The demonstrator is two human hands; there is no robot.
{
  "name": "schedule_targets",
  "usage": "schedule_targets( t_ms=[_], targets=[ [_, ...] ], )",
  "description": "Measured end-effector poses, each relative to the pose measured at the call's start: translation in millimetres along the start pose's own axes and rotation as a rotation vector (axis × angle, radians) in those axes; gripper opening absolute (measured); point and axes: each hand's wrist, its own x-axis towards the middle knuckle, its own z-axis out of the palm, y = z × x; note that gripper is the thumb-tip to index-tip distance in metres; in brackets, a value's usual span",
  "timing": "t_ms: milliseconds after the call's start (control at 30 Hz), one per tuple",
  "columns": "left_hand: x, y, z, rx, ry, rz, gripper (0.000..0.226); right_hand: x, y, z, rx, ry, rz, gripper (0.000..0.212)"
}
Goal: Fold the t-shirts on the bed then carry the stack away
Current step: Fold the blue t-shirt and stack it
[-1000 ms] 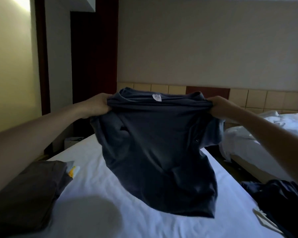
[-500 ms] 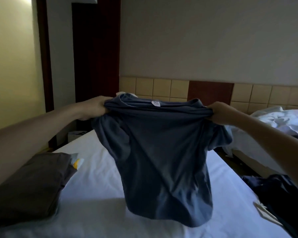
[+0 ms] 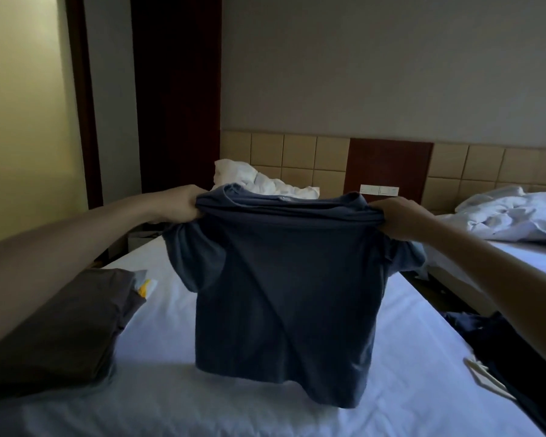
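The left hand (image 3: pixel 178 205) and the right hand (image 3: pixel 397 217) each have a grip clamped on a bunched shoulder of a dark blue, short-sleeved cotton t-shirt (image 3: pixel 284 294), fingers curled round the cloth. Both arms reach forward and pull the top edge taut between them. The collar sits at twelve o'clock and the sleeves droop just below each fist. The body hangs straight down in front of the person, with its hem low over the white-sheeted bed (image 3: pixel 158 316). I cannot tell whether the hem touches the sheet.

At nine o'clock from the shirt, a stack of folded dark grey garments (image 3: pixel 60 323) lies on the sheet, with a small yellow-and-white piece (image 3: pixel 144 283) poking out at its far corner. At twelve o'clock, behind the collar, crumpled white bedding (image 3: pixel 259 181) is heaped against the tan padded headboard (image 3: pixel 297 152). At four o'clock a loose heap of dark navy clothes (image 3: pixel 511 351) sits at the bed's edge. At two o'clock, well apart, a second bed carries a rumpled white duvet (image 3: pixel 511 219).
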Motion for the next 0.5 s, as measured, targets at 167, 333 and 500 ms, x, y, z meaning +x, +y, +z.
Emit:
schedule_targets(
  t_ms=[167, 333, 500],
  targets=[
    [-11, 2, 0, -0.097, -0.232, -0.042, 0.024, -6, 3, 6, 0.222, -0.250, -0.068, 0.006],
    [-16, -3, 29, 0.016, -0.511, -0.123, 0.027, -23, -7, 37, 0.267, -0.558, -0.088, 0.023],
    [8, -31, 73, 0.093, -0.489, -0.120, 0.012, -9, -11, 93, 0.006, -0.500, -0.076, 0.025]
  ],
)
